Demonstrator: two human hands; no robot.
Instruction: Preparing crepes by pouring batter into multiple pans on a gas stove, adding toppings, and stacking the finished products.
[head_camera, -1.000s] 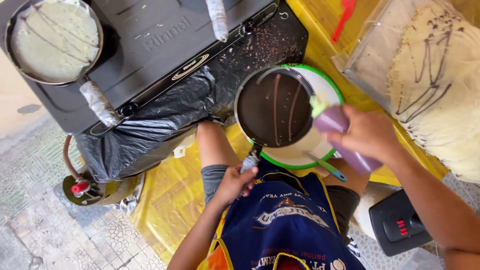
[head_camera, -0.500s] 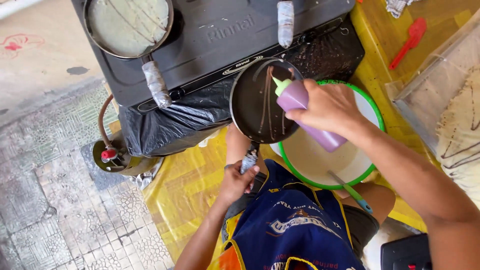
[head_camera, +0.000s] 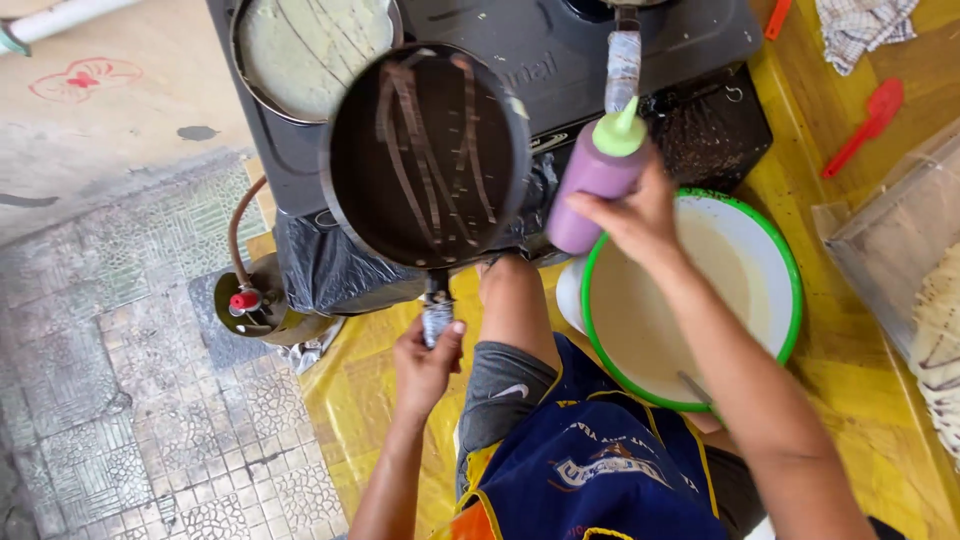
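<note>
My left hand (head_camera: 428, 362) grips the wrapped handle of a small black frying pan (head_camera: 425, 155), held up over the front of the stove. Dark lines of batter cross the pan's inside. My right hand (head_camera: 632, 215) holds a purple squeeze bottle with a green nozzle (head_camera: 595, 175), upright, just right of the pan. Below that hand sits a white bowl with a green rim (head_camera: 790, 300), filled with pale batter; a utensil leans in it.
A black gas stove (head_camera: 560, 45) carries a second pan with a pale crepe (head_camera: 310, 45) at the back left. A gas cylinder with a red knob (head_camera: 245, 305) stands left. Red spatulas (head_camera: 862, 125) lie on the yellow cloth (head_camera: 880, 400); stacked crepes (head_camera: 940, 340) sit far right.
The pan has been lifted and moved left, away from the bowl, closer to the camera. The squeeze bottle has come off the pan and turned upright. My view has shifted.
</note>
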